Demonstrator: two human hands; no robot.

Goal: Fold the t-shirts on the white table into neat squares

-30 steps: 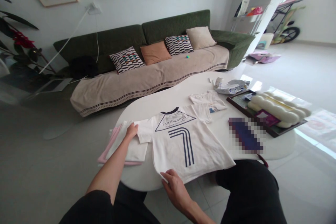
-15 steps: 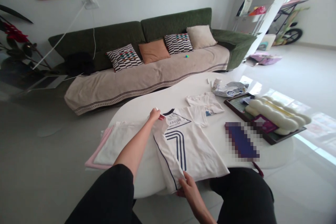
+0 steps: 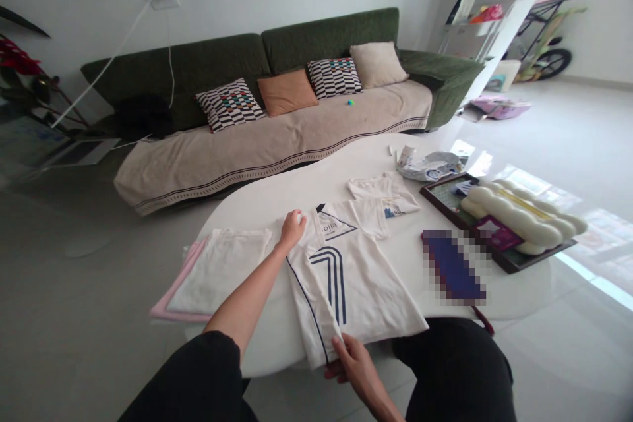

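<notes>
A white jersey [image 3: 366,283] with a dark striped number 7 and navy piping lies on the white table [image 3: 237,211] in front of me. Its left side is folded inward, covering part of the lettering on the chest. My left hand [image 3: 293,231] is closed on the shoulder part of this folded side, near the collar. At the hem, my right hand [image 3: 350,357] pinches the lower edge between thumb and fingers. Left of the jersey is a stack of folded clothes [image 3: 217,270], white over pink. Another white shirt [image 3: 403,188] lies beyond the jersey's right sleeve.
At the table's right stands a dark-rimmed tray [image 3: 514,267] holding a cream puffy object [image 3: 524,211]. A blurred dark blue item [image 3: 455,270] lies beside it. A crumpled plastic bag [image 3: 435,165] sits farther back. Behind the table is a green sofa [image 3: 331,30] with several cushions.
My left hand has brought the jersey's shoulder part over toward the collar, hiding some of the chest lettering. My right hand stays at the hem. The view has shifted slightly.
</notes>
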